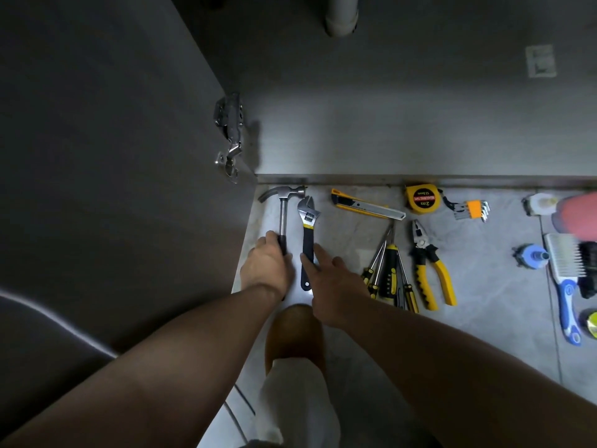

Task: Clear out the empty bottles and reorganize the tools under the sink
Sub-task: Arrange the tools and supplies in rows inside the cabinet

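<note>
Tools lie in a row on the grey tiled floor in front of the open sink cabinet. My left hand grips the black handle of a claw hammer at the far left. Beside it lies an adjustable wrench with a black and yellow handle; my right hand rests on its handle with straight fingers. To the right are a yellow utility knife, several screwdrivers, yellow-handled pliers, a yellow tape measure and a set of hex keys.
The open cabinet door with its hinge stands at the left. A drain pipe hangs inside the cabinet. At the right edge are a pink bottle, a blue cap and a blue-handled brush. My knee is below the hands.
</note>
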